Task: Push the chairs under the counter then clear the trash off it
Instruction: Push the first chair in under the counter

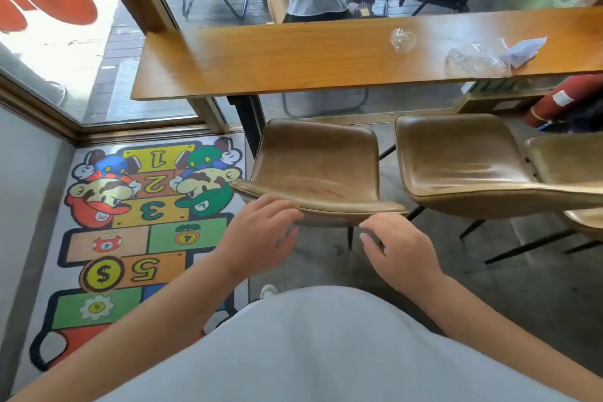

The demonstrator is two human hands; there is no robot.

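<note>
While spread, hands (261, 235) (palms down) behind chair (316, 167).

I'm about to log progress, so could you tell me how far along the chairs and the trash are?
Nothing looks finished yet. In hand: the left hand and right hand rest open at the backrest of the left chair, which stands outside the counter. Left: the middle chair, another at the right edge, then the plastic wrappers and paper.

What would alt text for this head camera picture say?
Two bare hands, left hand and right hand, reach the backrest of a brown chair standing out from a wooden counter, where clear plastic wrappers and paper lie.
</note>
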